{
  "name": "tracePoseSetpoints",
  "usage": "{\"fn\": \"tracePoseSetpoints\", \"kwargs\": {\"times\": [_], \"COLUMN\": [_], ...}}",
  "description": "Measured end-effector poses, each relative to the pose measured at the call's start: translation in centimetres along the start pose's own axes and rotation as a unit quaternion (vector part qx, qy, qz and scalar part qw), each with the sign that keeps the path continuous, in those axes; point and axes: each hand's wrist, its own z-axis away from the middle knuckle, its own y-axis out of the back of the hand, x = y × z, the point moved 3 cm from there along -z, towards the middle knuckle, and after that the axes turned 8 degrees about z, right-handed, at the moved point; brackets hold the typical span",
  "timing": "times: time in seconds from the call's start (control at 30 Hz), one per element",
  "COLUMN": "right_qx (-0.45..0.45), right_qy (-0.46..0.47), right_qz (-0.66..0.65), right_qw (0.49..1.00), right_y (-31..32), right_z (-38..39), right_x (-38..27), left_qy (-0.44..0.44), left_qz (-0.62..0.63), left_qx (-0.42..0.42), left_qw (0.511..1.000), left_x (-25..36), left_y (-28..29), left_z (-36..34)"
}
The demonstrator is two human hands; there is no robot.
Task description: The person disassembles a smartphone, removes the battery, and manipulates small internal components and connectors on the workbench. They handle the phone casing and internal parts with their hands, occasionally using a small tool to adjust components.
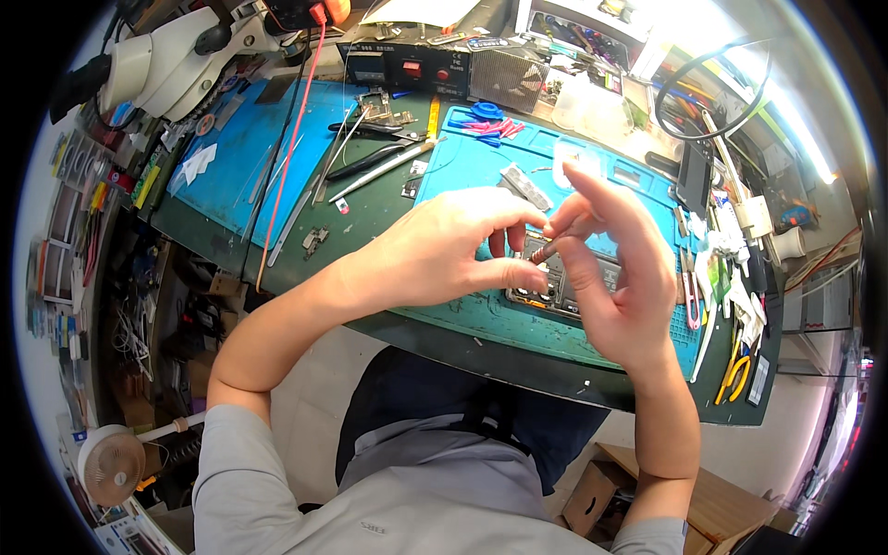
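My right hand (624, 277) pinches a small screwdriver (544, 252) between thumb and fingertips; only its short ridged, coppery part shows. Close by on the left, my left hand (444, 245) curves with its thumb and fingers apart around the same spot. Its index fingertip reaches the right fingertips, and I see nothing gripped in it. Below both hands an opened phone (555, 294) with its inner parts exposed lies on the blue repair mat (638, 347). The hands partly cover the phone. Just beyond them rests a small pale metallic block (525, 187).
Tweezers (689, 301) and yellow-handled pliers (737, 375) lie at the right. A second blue mat (231, 176), a white pen-like tool (381, 170) and a small metal part (315, 242) are left. A red cable (294, 148) hangs before a black power box (407, 69).
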Motion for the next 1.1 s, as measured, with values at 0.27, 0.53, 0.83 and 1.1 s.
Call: {"fn": "tracePoseSetpoints", "kwargs": {"times": [0.27,0.53,0.83,1.1], "right_qx": [0.160,0.012,-0.045,-0.070], "right_qy": [-0.029,-0.021,0.022,0.009], "right_qz": [0.019,-0.037,-0.011,0.006], "right_qw": [0.986,0.999,0.999,0.997], "right_y": [2.2,1.1,0.5,0.4], "right_z": [0.0,0.7,0.8,0.8], "right_x": [1.2,0.9,0.4,0.5], "left_qy": [-0.068,-0.103,-0.103,-0.032], "left_qz": [-0.126,-0.190,-0.151,-0.067], "left_qx": [0.096,0.096,0.110,0.046], "left_qw": [0.985,0.972,0.977,0.996], "left_x": [-1.7,-4.2,-4.0,-0.2], "left_y": [-0.3,-1.3,-0.7,0.4], "left_z": [-3.1,-8.9,-7.0,-1.9]}}
